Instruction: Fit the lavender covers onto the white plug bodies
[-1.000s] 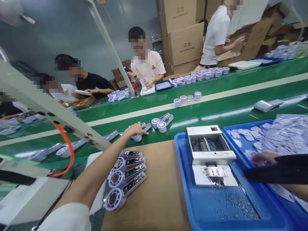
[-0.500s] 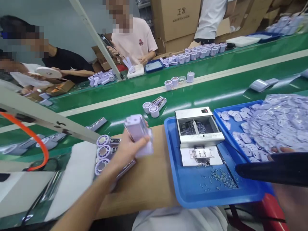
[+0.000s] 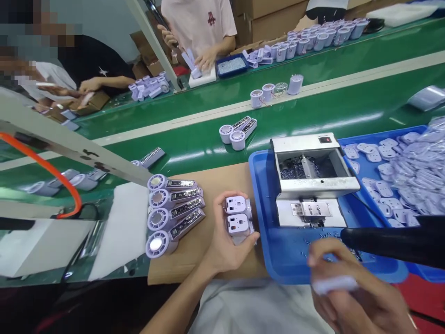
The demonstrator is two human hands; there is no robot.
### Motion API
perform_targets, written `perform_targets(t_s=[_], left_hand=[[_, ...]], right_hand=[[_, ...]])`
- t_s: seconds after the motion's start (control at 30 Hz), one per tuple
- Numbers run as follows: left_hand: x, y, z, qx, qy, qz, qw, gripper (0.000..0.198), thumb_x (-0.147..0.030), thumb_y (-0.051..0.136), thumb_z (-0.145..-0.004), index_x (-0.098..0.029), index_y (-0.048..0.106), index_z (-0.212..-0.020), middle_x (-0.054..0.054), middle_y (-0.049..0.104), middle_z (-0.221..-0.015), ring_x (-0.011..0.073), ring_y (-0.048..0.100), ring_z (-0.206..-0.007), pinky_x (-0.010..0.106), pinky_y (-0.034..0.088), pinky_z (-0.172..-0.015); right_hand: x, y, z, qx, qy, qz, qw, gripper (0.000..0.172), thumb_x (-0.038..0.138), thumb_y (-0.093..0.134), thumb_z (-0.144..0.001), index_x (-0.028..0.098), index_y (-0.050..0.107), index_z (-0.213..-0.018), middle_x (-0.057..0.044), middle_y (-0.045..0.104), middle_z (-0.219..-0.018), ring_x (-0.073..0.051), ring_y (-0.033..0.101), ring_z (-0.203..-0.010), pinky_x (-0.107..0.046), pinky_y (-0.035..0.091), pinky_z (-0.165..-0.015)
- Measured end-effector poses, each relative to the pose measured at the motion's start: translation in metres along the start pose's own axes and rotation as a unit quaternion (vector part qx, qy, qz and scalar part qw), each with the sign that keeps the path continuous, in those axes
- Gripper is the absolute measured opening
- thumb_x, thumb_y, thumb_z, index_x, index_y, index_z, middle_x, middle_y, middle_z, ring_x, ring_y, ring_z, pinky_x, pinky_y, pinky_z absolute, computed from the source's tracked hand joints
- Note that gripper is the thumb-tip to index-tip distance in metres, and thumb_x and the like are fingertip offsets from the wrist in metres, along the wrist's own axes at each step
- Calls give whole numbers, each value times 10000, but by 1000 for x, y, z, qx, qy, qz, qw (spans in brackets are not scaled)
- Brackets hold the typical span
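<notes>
1. Lilac plastic units [image 3: 174,211] are lying fanned on a cardboard sheet [image 3: 208,264] at my far left, four of them, ring ends pointing left, and they are looking finished.
2. Two more units [image 3: 238,131] are sitting on the green conveyor belt [image 3: 194,148] just beyond the sheet, also looking complete.
3. The left hand [image 3: 222,236] is cradling two white-faced housings [image 3: 236,214] beside the sheet's right part, its fingers curled closed around them in a firm grip.
4. A metal-cased machine [image 3: 313,167] is standing in a blue tray [image 3: 259,218], with small pins [image 3: 316,240] scattering across the tray floor.
5. The right hand [image 3: 342,306] is pinching a flat pale piece [image 3: 333,285] between thumb and fingers, near the tray's front rim.
6. A second blue tray [image 3: 382,134] is holding a large heap of flat lilac plates [image 3: 413,176], so plenty of stock is remaining.
</notes>
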State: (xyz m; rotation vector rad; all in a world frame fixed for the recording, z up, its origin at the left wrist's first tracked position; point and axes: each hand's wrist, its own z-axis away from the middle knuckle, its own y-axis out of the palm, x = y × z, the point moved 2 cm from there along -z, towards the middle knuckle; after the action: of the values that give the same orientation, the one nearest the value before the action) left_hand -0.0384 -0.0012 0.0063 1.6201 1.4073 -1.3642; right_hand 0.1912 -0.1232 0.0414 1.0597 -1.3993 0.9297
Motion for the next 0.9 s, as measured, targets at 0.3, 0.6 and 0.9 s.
perform_targets(t_s=[0.3,0.6,0.9], left_hand=[[0,8,0,11,81,21,996,827,-112,863,-870,-356,416,-1522,86,645,-1387,250,728,-1235,431,654,-1057],[4,9,8,16,100,33,994,977,-111,925,-814,-368,368,-1575,116,613,-1440,339,726,-1370,557,651,-1158],[8,10,11,15,150,-3,989,1217,-94,972,-771,-407,225,-1680,132,625,-1459,335,744,-1334,566,686,-1109]], right_hand=[[25,53,-63,9,18,47,999,596,741,998,-904,222,835,-1148,-168,638,-1058,-281,616,-786,-359,572,-579],[19,79,-72,28,29,58,997,497,599,1016,-1008,145,816,-1051,-127,591,-1041,-176,578,-740,-243,522,-549],[15,83,-84,8,59,91,994,675,771,1008,-960,136,810,-1072,-108,584,-913,-180,544,-702,-244,485,-524]])
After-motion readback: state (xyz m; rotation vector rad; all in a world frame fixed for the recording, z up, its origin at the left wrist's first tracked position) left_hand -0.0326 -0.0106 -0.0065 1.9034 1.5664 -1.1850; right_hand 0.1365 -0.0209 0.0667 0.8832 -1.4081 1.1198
